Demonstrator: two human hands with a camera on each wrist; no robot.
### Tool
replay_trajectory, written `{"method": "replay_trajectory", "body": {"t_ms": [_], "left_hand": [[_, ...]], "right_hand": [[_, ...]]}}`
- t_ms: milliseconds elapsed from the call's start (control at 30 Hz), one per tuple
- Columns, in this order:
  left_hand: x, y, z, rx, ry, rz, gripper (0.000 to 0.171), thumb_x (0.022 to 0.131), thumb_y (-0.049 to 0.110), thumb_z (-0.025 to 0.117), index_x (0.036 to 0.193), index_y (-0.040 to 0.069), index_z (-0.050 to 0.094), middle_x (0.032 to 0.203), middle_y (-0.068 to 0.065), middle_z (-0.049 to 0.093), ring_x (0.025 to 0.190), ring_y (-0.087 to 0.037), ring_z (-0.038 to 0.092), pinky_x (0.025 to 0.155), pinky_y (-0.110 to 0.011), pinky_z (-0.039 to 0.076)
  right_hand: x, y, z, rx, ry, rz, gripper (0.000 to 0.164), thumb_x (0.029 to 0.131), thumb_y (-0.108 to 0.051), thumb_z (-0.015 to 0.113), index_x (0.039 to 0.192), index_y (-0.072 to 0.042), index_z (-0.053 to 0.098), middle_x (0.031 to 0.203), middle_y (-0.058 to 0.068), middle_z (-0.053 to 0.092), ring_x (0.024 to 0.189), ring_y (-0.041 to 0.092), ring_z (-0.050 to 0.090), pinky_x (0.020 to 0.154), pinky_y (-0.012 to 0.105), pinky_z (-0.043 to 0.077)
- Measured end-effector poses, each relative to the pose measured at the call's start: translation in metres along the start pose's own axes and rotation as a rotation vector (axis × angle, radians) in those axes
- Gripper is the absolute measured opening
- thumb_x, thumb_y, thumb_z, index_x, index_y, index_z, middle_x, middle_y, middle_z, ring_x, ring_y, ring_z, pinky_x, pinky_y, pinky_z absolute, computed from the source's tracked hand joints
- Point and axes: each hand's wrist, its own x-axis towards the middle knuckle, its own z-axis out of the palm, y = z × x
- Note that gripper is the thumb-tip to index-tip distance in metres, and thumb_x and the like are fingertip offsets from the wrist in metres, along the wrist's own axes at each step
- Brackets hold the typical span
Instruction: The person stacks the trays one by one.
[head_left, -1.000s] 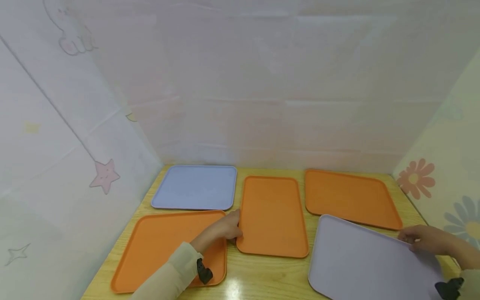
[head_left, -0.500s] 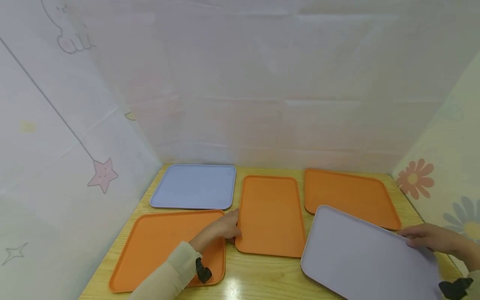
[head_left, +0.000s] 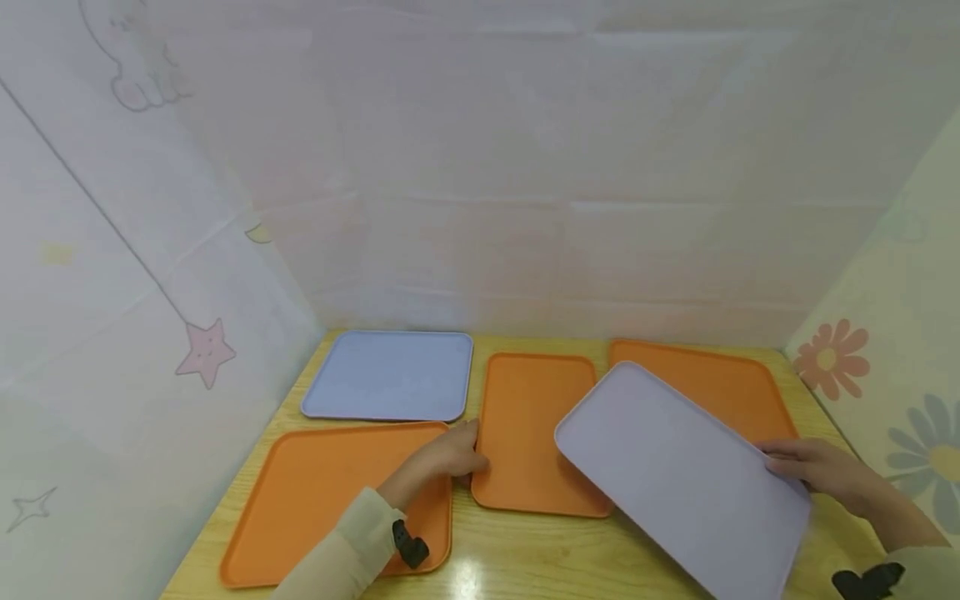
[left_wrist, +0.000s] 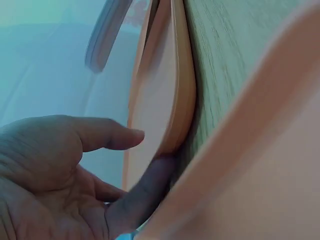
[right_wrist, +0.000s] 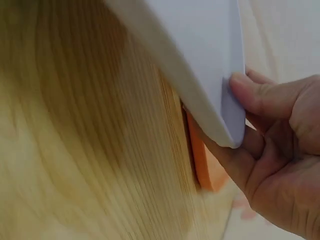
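Note:
In the head view, my right hand point(head_left: 821, 468) grips the far right edge of a lilac tray point(head_left: 690, 475). That tray is tilted and raised off the table, covering part of the middle orange tray point(head_left: 536, 417) and part of the back right one. The right wrist view has the thumb on the tray's inner face and fingers beneath its rim point(right_wrist: 220, 127). My left hand point(head_left: 442, 461) holds the left edge of the middle orange tray, which lies on the table. The left wrist view puts the thumb point(left_wrist: 120, 137) over that tray and a finger at its rim.
A blue tray point(head_left: 390, 375) lies at the back left. Another orange tray point(head_left: 322, 500) lies in front of it, under my left forearm. A further orange tray point(head_left: 697, 375) is at the back right. Printed sheets point(head_left: 480, 167) wall in the wooden table point(head_left: 525, 550).
My right hand has lifted the lilac tray and brought it left, so it now overlaps the middle orange tray from above. The left hand has stayed at the orange tray's edge.

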Motion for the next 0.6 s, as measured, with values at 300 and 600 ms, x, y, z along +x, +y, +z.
{"method": "replay_trajectory", "body": {"t_ms": [300, 600], "left_hand": [[-0.009, 0.027, 0.013, 0.052, 0.254, 0.115, 0.049, 0.101, 0.028, 0.063, 0.139, -0.003, 0.055, 0.128, -0.019, 0.055, 0.112, -0.032, 0.057, 0.088, -0.047, 0.052], [-0.002, 0.036, 0.033, -0.476, 0.189, 0.138, 0.071, 0.106, 0.033, 0.055, 0.155, -0.009, 0.025, 0.141, -0.028, 0.046, 0.116, -0.037, 0.061, 0.088, -0.042, 0.059]], "right_hand": [[0.021, -0.033, 0.053, 0.220, 0.132, -0.001, 0.058, 0.104, -0.012, 0.055, 0.144, 0.023, 0.031, 0.129, 0.033, 0.060, 0.095, 0.008, 0.068, 0.078, 0.035, 0.060], [0.038, -0.065, 0.096, 0.250, 0.271, 0.086, 0.055, 0.104, -0.009, 0.053, 0.146, 0.020, 0.034, 0.139, 0.039, 0.050, 0.111, 0.027, 0.065, 0.081, 0.036, 0.060]]}}
